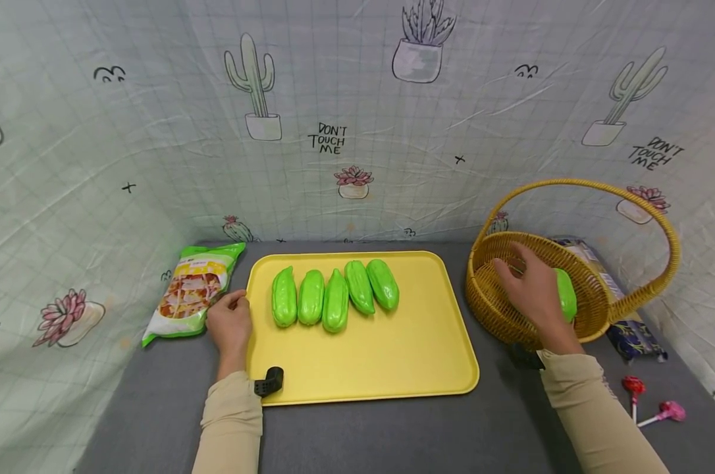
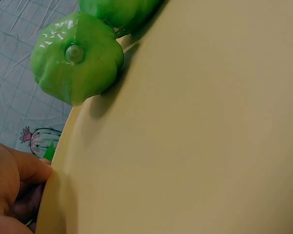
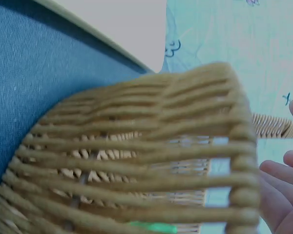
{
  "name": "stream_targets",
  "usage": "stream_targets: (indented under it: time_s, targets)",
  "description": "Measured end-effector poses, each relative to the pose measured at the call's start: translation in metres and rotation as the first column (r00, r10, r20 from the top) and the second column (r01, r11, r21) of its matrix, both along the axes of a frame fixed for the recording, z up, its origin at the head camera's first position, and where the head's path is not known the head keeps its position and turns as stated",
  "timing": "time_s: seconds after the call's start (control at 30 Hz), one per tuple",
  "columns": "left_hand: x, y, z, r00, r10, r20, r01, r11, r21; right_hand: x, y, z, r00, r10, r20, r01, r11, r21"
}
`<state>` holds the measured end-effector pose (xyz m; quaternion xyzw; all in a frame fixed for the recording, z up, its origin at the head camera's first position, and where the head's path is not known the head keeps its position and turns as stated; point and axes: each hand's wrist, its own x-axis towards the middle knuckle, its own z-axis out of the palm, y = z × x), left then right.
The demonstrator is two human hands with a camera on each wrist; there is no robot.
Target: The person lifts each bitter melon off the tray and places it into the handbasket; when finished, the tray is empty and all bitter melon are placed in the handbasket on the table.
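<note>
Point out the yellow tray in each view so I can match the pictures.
Head: the yellow tray lies in the middle, slightly below centre.
Left wrist: the tray fills the centre and right, its rim slanting down to the lower left.
Right wrist: only part of the tray shows, looking pale, at the top left of centre.
Shared landmark: the printed cloth, at the upper left in the left wrist view, upper right in the right.

I have room over the yellow tray's [image 1: 393, 359] near half; five green fruits [image 1: 336, 303] block its far left, and the basket handle [image 1: 668, 250] arches right of the right hand [image 1: 530, 284].
</note>
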<state>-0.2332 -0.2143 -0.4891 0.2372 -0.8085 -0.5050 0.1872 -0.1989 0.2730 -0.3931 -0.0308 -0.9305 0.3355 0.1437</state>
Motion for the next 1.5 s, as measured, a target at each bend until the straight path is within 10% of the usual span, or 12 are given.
stream_targets:
  time_s: [1.5]
  targets:
    - [-0.002, 0.000, -0.001, 1.000, 0.015, 0.008, -0.015, 1.000, 0.006, -0.001, -0.051, -0.005, 0.987, 0.158, -0.001, -0.158, 0.985, -0.066]
